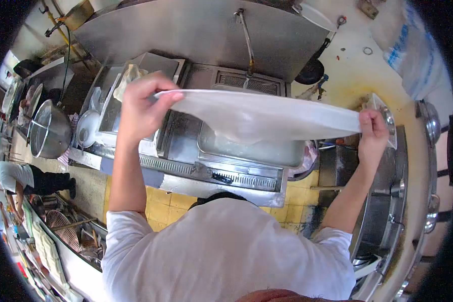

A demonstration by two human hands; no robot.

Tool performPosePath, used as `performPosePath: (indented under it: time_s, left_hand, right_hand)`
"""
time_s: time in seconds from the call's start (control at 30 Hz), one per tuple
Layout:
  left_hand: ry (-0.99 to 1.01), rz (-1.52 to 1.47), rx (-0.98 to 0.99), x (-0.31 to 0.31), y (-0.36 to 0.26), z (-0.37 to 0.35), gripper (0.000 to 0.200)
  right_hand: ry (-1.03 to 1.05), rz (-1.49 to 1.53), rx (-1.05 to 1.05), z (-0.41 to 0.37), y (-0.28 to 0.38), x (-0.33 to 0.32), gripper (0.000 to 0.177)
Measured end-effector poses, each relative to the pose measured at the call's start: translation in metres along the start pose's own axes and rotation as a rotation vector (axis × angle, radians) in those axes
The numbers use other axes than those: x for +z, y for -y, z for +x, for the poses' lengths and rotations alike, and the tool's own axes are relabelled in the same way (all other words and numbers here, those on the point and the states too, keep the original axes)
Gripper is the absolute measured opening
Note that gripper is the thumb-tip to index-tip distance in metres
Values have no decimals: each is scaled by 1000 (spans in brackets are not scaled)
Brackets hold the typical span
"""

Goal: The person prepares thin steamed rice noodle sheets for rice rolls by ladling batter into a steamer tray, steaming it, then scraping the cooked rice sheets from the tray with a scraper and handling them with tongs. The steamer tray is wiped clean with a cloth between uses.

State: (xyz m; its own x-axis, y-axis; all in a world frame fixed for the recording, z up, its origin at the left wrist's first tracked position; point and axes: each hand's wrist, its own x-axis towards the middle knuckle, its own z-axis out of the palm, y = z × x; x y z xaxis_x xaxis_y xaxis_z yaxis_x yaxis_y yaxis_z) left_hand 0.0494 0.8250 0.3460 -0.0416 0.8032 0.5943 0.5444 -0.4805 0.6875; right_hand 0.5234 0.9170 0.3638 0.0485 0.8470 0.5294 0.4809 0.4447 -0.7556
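1. Pinching one end of the white sheet point(267, 118), the left hand point(141, 108) is closed on it.
2. The right hand point(372, 133) grasps the opposite end.
3. The sheet hangs stretched above the tray point(246, 149) in the steel counter point(186, 177).

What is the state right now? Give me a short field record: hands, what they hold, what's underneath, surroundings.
left hand: raised, pinching one end of the thin white flexible sheet
right hand: gripping the opposite end, lower
sheet: stretched in the air between both hands, sagging slightly in the middle
below: rectangular steel tray with pale contents, set in the steel counter
surroundings: round steel pot at far left; yellow tiled floor; another person in a white top bending at far left
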Motion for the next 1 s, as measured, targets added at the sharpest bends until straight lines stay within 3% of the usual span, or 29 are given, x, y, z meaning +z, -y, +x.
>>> performPosePath:
  time_s: [0.1,0.17,0.23,0.27,0.33,0.37,0.4,0.47,0.5,0.57,0.63,0.7,0.77,0.8,0.87,0.97,1.0]
  left_hand:
    - [-5,-72,64,-1,4,-7,19]
    - [78,0,-329,17,33,-20,16]
    - [177,135,-486,40,68,-16,25]
    - [195,206,-432,58,103,-13,27]
    - [281,89,-698,91,147,16,26]
    - [200,-47,-706,111,171,32,28]
    - [117,-185,-712,132,197,46,32]
    - [-18,238,-404,177,262,59,48]
    - [-20,236,-400,186,256,60,48]
    - [104,150,-304,210,232,40,56]
    - [508,255,-438,220,204,-3,64]
    - [650,420,-145,234,212,-72,64]
    - [695,641,-10,229,215,-123,61]
    - [692,644,-6,224,215,-120,61]
    - [1071,683,-234,215,214,-115,62]
    - [991,597,-258,222,204,-72,50]
    - [885,543,-177,233,209,-52,48]
  right_hand:
    - [103,-1,95,-20,-11,-7,16]
    - [153,-38,153,-29,-33,9,12]
    - [254,-261,158,-30,-65,34,16]
    - [304,-299,146,-24,-78,51,19]
    - [298,-230,70,1,-125,90,23]
    - [229,-306,39,21,-153,108,25]
    - [160,-383,7,38,-178,123,28]
    - [47,-448,-80,50,-214,151,31]
    - [-65,-507,-167,54,-220,159,36]
    - [231,-531,101,27,-195,169,51]
    - [614,-500,-1,-30,-183,172,62]
    - [772,-488,-98,-103,-218,183,65]
    - [865,-816,-75,-149,-213,166,62]
    - [860,-816,-77,-155,-211,158,62]
    - [1045,-949,155,-155,-207,141,63]
    - [1022,-917,272,-149,-210,144,50]
    - [1016,-918,263,-143,-205,149,50]
